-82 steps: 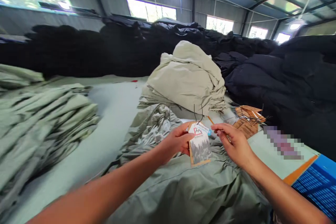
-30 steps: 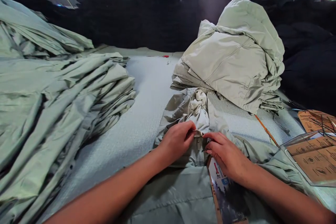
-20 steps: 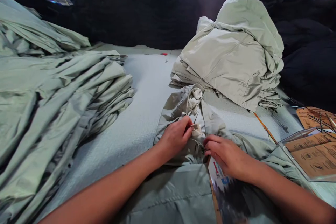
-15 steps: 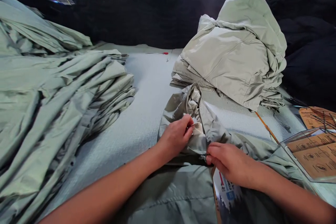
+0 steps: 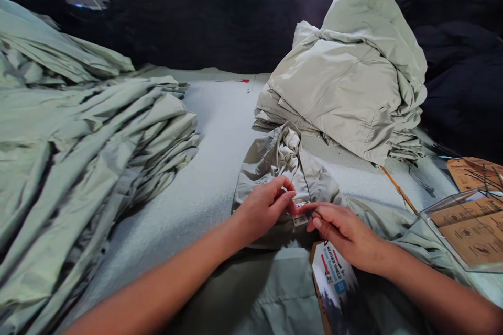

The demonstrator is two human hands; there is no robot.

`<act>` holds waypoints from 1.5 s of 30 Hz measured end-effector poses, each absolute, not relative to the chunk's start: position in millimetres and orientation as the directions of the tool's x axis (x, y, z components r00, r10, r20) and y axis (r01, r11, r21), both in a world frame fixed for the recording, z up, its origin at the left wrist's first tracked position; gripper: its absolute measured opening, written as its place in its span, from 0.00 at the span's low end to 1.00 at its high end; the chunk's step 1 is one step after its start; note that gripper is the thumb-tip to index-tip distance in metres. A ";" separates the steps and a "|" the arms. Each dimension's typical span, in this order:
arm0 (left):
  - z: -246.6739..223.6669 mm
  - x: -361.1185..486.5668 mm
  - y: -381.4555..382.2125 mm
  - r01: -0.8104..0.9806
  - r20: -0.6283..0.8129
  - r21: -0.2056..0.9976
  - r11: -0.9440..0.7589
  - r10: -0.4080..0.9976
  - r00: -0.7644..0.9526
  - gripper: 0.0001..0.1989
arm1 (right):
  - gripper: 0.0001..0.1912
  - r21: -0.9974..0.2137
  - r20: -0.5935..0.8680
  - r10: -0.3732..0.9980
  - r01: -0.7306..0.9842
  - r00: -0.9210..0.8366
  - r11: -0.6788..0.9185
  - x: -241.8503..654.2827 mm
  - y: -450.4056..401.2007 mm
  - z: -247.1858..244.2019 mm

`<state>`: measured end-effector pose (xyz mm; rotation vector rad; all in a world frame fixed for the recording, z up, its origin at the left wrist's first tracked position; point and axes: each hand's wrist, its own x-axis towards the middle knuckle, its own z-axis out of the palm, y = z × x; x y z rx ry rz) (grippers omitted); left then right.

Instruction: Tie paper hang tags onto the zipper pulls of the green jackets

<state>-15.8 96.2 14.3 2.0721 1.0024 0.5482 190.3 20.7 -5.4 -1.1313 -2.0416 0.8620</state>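
A pale grey-green jacket lies in front of me with its collar turned away. My left hand is at the neck opening, fingers pinched beside a small white neck label; what they hold is too small to make out. On the label's right side, my right hand has its thumb and fingers closed on the dark string of a hang tag, its index finger reaching toward the label. The printed tag hangs below that hand over the jacket cloth.
Folded jackets are stacked behind at the right. More pale garments fill the left. At the right edge lies a clear case with brown tags. Dark piles line the back of the white table.
Both hands have come closer together at the neck label. The right hand has lifted the string, and the hang tag's printed face shows more fully. The neck label is now flatter.
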 end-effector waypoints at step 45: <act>16.9 -26.7 95.7 0.539 -0.110 0.504 -0.675 0.569 0.815 0.11 | 0.11 -0.594 0.294 0.873 0.641 -0.389 0.486 195.8 23.1 -6.5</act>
